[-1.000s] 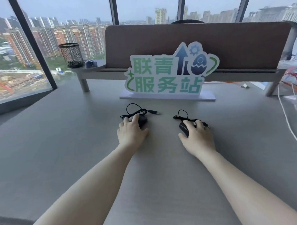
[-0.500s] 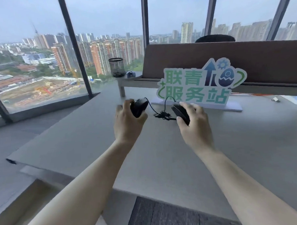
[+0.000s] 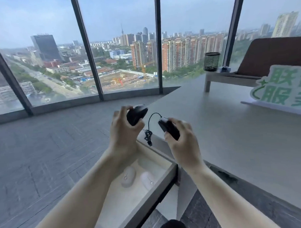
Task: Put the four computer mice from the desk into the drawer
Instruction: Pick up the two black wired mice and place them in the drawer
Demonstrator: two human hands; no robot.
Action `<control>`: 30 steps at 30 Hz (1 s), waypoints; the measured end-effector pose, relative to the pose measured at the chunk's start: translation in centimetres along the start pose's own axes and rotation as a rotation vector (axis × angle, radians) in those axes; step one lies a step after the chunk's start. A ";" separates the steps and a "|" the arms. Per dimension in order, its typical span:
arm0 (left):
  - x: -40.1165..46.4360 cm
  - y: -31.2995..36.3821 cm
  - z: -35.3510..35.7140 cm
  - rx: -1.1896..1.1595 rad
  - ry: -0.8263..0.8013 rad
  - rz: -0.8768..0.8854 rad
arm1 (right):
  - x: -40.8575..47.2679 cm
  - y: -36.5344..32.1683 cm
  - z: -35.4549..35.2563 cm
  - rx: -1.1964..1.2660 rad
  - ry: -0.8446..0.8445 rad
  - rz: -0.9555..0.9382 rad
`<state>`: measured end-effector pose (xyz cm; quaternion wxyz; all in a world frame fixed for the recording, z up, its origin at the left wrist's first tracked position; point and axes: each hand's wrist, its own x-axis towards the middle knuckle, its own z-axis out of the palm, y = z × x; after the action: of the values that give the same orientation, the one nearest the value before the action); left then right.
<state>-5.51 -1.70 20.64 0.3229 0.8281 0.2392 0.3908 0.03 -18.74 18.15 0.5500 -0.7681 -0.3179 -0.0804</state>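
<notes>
You stand at a pale grey desk (image 3: 242, 135) beside floor-to-ceiling windows (image 3: 122, 46), its drawer (image 3: 166, 180) pulled open below your forearms. Four mice: two white mice (image 3: 129, 176) lie side by side in the drawer, two black. Your left hand (image 3: 123, 132) grips one black mouse (image 3: 136, 114) and your right hand (image 3: 182, 141) the other wired black mouse (image 3: 168, 128), both raised above the drawer's far end.

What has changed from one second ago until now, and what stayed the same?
Both black mice left the desk. The left hand lifted the left black mouse and the right hand lifted the right black mouse, carrying them leftward to above the open drawer; a cable now dangles. Each grip stayed closed on its mouse. The sign and mesh cup did not move.
</notes>
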 end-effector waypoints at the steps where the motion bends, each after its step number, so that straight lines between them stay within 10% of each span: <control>1: -0.6 -1.8 -0.7 0.022 0.000 -0.031 | -0.6 0.3 1.9 -0.001 -0.047 0.020; 20: -9.8 -23.3 1.9 0.799 -0.677 -0.612 | -9.3 9.1 24.1 -0.658 -0.883 0.466; 30: -9.1 -24.9 2.8 0.793 -0.777 -0.588 | -9.3 9.5 23.9 -0.697 -0.909 0.366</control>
<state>-12.17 8.26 -3.17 0.1485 0.8661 0.4488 -0.1624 -7.22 -2.88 -2.91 0.0796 -0.9030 -0.3385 0.2524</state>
